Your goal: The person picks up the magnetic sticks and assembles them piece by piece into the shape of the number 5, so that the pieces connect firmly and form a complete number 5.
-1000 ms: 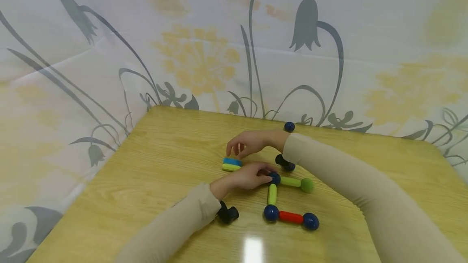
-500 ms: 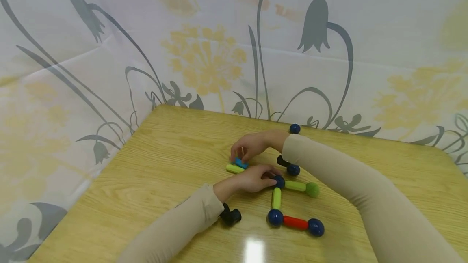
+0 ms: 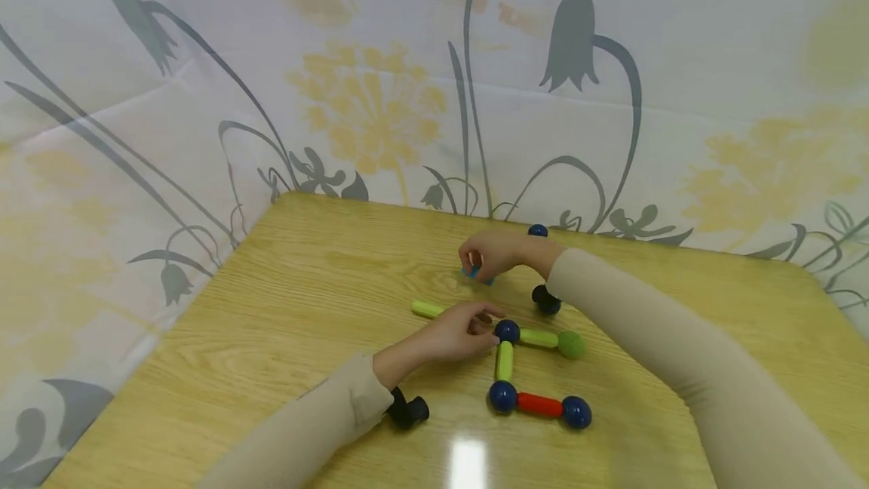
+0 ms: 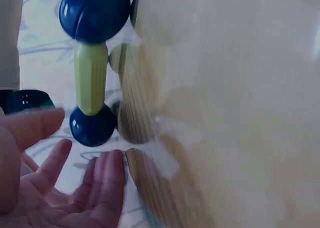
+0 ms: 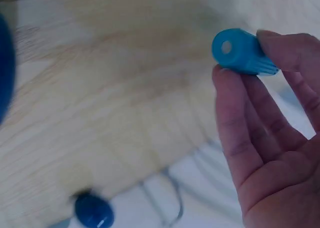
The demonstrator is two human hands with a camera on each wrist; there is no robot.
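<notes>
My right hand [image 3: 498,251] pinches a light blue magnetic rod [image 5: 240,52] between thumb and fingertips, above the table; a pale round spot shows on its end. My left hand [image 3: 453,332], fingers relaxed, is beside a dark blue ball [image 3: 507,330], with a gap between them in the left wrist view. From that ball a yellow-green rod [image 3: 538,338] runs right to a green ball [image 3: 571,343]. Another yellow-green rod [image 3: 505,361] runs nearer to a blue ball [image 3: 503,396], joined by a red rod [image 3: 539,404] to one more blue ball [image 3: 576,412].
A loose yellow-green rod [image 3: 426,309] lies behind the left hand, partly hidden by it. One blue ball [image 3: 538,230] sits near the table's back edge; another [image 3: 550,306] is under the right wrist. Patterned cloth [image 3: 380,96] hangs behind the wooden table [image 3: 326,262].
My right hand took the light blue rod from beside the yellow-green one and carried it back and right. My left fingers came off the dark blue ball, moving slightly left.
</notes>
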